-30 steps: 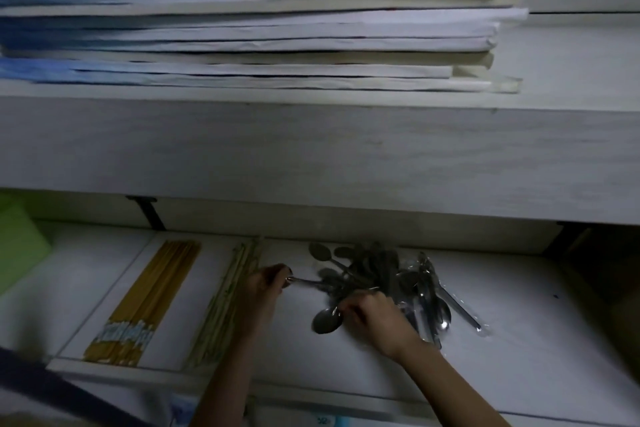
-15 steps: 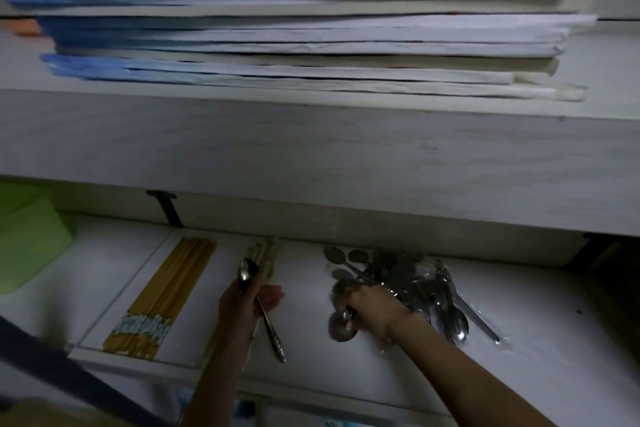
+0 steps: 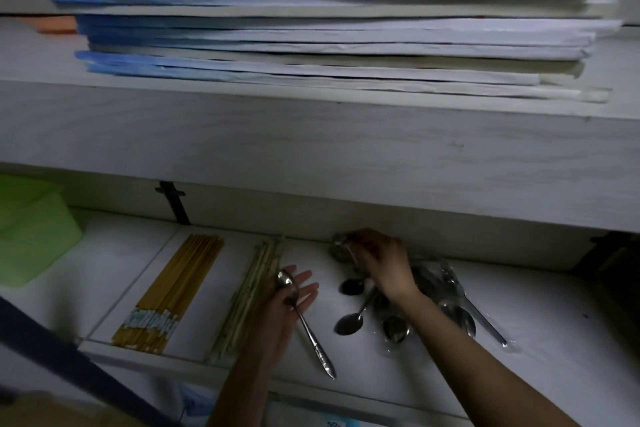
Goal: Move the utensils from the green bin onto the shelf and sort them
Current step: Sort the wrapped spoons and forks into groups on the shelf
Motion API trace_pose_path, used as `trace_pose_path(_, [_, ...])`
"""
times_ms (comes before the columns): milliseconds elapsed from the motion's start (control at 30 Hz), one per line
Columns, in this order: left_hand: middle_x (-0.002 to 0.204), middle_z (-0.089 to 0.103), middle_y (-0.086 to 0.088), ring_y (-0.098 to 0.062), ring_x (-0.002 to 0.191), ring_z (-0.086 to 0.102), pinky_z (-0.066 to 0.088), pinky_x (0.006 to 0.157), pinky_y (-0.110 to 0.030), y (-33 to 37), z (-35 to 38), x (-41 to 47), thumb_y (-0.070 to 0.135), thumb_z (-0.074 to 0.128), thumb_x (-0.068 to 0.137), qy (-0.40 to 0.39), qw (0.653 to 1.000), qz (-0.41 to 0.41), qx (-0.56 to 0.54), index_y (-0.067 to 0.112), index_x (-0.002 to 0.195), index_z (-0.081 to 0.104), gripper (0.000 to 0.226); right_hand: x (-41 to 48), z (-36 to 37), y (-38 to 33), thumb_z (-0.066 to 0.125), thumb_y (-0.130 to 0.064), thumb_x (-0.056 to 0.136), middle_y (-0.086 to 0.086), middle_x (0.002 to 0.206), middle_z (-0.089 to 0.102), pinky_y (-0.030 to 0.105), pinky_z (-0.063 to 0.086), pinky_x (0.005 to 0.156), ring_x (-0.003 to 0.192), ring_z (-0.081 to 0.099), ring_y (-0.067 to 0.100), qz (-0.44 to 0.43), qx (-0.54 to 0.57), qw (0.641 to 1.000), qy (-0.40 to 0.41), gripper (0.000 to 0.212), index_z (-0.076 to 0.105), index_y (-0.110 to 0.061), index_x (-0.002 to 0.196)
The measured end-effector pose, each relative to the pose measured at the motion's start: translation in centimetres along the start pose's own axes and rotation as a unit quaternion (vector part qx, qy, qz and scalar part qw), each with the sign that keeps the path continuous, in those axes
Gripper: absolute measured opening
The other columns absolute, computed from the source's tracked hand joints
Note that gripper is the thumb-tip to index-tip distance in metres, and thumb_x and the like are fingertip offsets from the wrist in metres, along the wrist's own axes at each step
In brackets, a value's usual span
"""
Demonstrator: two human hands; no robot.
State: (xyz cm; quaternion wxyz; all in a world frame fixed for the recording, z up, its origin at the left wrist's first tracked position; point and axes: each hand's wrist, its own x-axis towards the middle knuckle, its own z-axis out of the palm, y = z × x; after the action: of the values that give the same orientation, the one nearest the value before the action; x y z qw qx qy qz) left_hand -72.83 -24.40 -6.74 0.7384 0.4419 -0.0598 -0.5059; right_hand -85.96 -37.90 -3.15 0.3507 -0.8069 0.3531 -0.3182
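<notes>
We hold spoon [image 3: 309, 334] across left hand [image 3: 291, 298], thumb over neck, fingers straight. Right hand [image 3: 382, 267] pinches second spoon [image 3: 341, 248] above spoon pile [image 3: 394, 326] on shelf [image 3: 554, 322]. Chopsticks [image 3: 180, 284]: band print unreadable.

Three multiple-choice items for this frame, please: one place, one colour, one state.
1. Where do the yellow chopsticks lie? A on the upper shelf; B left of the left hand; C among the spoons.
2. The box at far left is: A red; B black; C green.
3. The spoon in the left hand: A is held, handle toward the camera; B is wrapped in plastic; C is bent in half.
Key: B, they lie to that hand's left; C, its side shows green; A, its handle juts nearer us.
</notes>
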Motion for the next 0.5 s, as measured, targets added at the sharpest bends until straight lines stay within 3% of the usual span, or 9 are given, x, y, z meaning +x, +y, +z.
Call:
trace_pose_path(67, [0.109, 0.061, -0.017, -0.026, 0.098, 0.062, 0.058, 0.072, -0.029, 0.0, 0.8, -0.3, 0.003, 0.031, 0.098, -0.012, 0.999, -0.004, -0.038, 0.006, 0.106, 0.054, 0.024, 0.2, -0.2, -1.9, 0.057, -0.028, 0.092, -0.005, 0.072, 0.065, 0.011, 0.041, 0.059, 0.062, 0.057, -0.003, 0.018, 0.032, 0.999, 0.021, 0.018, 0.067, -0.016, 0.082])
trace_pose_path(200, [0.098, 0.067, -0.015, -0.022, 0.091, 0.066, 0.057, 0.075, -0.026, -0.1, 2.3, -0.8, 0.003, 0.044, 0.081, -0.056, 0.996, 0.02, -0.065, 0.001, 0.1, 0.056, 0.023, -0.7, 1.1, -4.0, 0.062, -0.027, 0.088, -0.011, 0.063, 0.057, 0.021, 0.039, 0.059, 0.063, 0.052, 0.005, 0.071, 0.033, 0.994, -0.071, 0.027, 0.056, -0.034, 0.063])
trace_pose_path(233, [0.095, 0.069, -0.012, -0.02, 0.087, 0.067, 0.057, 0.074, -0.025, 0.0, 2.6, -0.9, 0.005, 0.046, 0.077, -0.063, 0.996, 0.022, -0.057, 0.001, 0.1, 0.057, 0.025, -1.2, 1.8, -4.1, 0.065, -0.023, 0.086, -0.01, 0.064, 0.058, 0.021, 0.04, 0.061, 0.064, 0.053, 0.004, 0.082, 0.043, 0.992, -0.088, 0.028, 0.055, -0.036, 0.063])
trace_pose_path(333, [0.098, 0.065, -0.016, -0.023, 0.086, 0.065, 0.058, 0.07, -0.026, -0.4, 2.7, -0.5, 0.008, 0.037, 0.095, -0.035, 0.995, 0.003, -0.096, -0.002, 0.103, 0.057, 0.024, -2.6, 3.5, -3.8, 0.069, -0.022, 0.081, -0.005, 0.071, 0.062, 0.024, 0.047, 0.07, 0.072, 0.059, 0.007, 0.104, 0.017, 0.988, -0.109, 0.022, 0.059, -0.035, 0.068])
trace_pose_path(433, [0.088, 0.061, -0.005, 0.0, 0.075, 0.063, 0.05, 0.072, -0.016, -0.8, 2.2, 0.0, 0.01, 0.046, 0.092, 0.024, 0.989, -0.017, -0.147, 0.011, 0.094, 0.057, 0.012, -3.2, 4.1, -3.5, 0.069, -0.024, 0.081, -0.002, 0.074, 0.066, 0.031, 0.052, 0.078, 0.075, 0.064, 0.012, 0.133, 0.012, 0.984, -0.115, 0.004, 0.068, -0.022, 0.078])
trace_pose_path(500, [0.083, 0.058, 0.002, 0.004, 0.076, 0.06, 0.045, 0.074, -0.011, -0.6, 2.7, -0.4, 0.009, 0.051, 0.09, -0.001, 0.99, -0.019, -0.139, 0.015, 0.093, 0.056, 0.009, -3.3, 4.1, -3.6, 0.069, -0.026, 0.081, 0.005, 0.082, 0.072, 0.031, 0.052, 0.08, 0.082, 0.067, 0.017, 0.145, -0.004, 0.984, -0.106, 0.016, 0.07, -0.01, 0.085])
